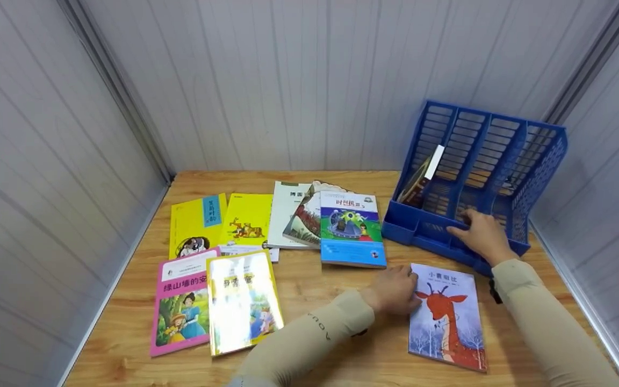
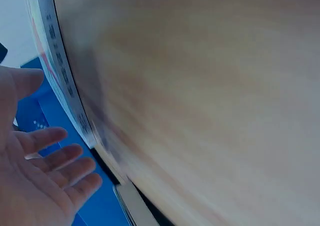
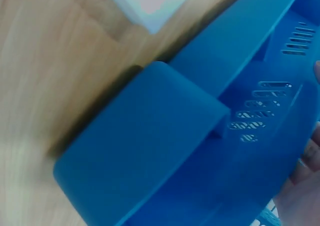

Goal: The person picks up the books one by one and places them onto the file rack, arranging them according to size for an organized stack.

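My left hand (image 1: 393, 290) is at the left edge of a picture book (image 1: 446, 317) with a red deer on its cover, which lies flat on the table. In the left wrist view, the fingers of that hand (image 2: 45, 166) are spread and loosely bent beside a book's spine (image 2: 62, 60). My right hand (image 1: 484, 236) grips the front part of a blue file rack (image 1: 503, 166); the right wrist view shows only some of its fingers, beside the blue plastic (image 3: 135, 146). One book (image 1: 422, 180) leans in the rack's left compartment.
Left of the hands lie a blue-and-green book (image 1: 352, 231), a white book (image 1: 285, 215), yellow books (image 1: 245, 217), a pink-edged book (image 1: 180, 306) and a glossy yellow-edged book (image 1: 245, 301). Panel walls (image 1: 309, 86) enclose the wooden table (image 1: 336, 333) at the back and sides.
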Tool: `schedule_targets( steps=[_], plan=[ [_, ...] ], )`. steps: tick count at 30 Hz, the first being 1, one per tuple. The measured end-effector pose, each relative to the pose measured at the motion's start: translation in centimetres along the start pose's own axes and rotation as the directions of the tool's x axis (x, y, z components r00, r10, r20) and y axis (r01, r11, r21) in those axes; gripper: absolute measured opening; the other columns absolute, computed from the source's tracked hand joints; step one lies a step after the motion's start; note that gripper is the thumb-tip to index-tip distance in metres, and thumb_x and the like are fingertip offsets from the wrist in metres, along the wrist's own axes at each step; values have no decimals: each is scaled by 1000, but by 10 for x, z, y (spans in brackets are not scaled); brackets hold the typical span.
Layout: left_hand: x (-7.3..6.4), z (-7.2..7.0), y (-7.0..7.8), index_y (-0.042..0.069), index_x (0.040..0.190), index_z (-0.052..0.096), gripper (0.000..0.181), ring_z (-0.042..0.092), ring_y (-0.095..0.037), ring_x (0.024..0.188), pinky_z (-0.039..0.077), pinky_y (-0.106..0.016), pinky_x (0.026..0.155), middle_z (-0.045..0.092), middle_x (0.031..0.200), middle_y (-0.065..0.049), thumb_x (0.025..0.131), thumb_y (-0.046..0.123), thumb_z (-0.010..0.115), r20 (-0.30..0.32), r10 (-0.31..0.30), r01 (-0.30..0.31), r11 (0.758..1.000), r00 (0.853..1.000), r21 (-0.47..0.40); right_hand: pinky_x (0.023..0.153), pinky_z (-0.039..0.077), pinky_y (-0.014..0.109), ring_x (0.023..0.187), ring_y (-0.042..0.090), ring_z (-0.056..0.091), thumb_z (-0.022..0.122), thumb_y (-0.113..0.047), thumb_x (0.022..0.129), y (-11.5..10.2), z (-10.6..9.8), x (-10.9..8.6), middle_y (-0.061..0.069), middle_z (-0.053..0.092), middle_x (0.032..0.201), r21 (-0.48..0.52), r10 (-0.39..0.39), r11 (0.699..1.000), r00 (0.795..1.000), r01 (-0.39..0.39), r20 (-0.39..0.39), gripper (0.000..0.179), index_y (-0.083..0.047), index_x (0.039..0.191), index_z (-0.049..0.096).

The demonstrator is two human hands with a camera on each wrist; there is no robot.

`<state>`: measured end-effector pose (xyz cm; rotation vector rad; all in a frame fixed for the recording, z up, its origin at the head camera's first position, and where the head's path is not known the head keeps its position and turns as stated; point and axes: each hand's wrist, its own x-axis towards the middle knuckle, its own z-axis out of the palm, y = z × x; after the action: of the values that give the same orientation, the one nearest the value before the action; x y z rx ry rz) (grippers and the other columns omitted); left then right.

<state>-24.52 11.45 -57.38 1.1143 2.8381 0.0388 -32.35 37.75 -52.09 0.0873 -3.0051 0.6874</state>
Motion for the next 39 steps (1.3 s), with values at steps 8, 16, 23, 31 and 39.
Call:
schedule_targets(
  steps=[8,16,23,31,39],
  plan=[
    [-5,6,32,10,151,61,98,55,-19,136,45,-35,121,60,152,-4,96,89,43,89,-167,157,981,982,114,101,53,73,120,61,64,68,-46,106,2,7,0,44,64,134,-38,20,999,1000,-20,1,69,16,137,63],
    [-1,8,53,16,153,63,115,51,-25,149,42,-45,125,56,161,-6,85,103,28,123,-273,255,956,954,143,99,54,73,115,61,67,59,-52,110,3,9,0,44,65,131,-68,-2,998,1000,2,-9,75,18,135,65],
    [3,3,63,26,155,61,121,48,-26,153,46,-50,119,53,165,-2,75,110,27,153,-341,304,926,927,226,100,54,72,115,60,68,61,-50,110,3,11,0,42,67,130,-58,-9,998,1000,7,-29,71,17,134,67],
    [7,-6,65,24,141,71,108,52,-21,135,51,-43,105,60,148,0,74,105,52,157,-372,354,926,915,131,94,57,72,108,59,71,61,-51,110,5,13,1,41,68,128,-70,-36,997,998,32,-50,71,15,133,68],
    [14,-9,63,21,130,74,94,49,-16,111,49,-34,91,59,124,4,72,95,70,158,-380,380,924,911,31,99,54,73,115,60,68,59,-52,110,4,13,2,41,66,132,-64,-31,998,999,28,-43,72,15,135,67]
  ],
)
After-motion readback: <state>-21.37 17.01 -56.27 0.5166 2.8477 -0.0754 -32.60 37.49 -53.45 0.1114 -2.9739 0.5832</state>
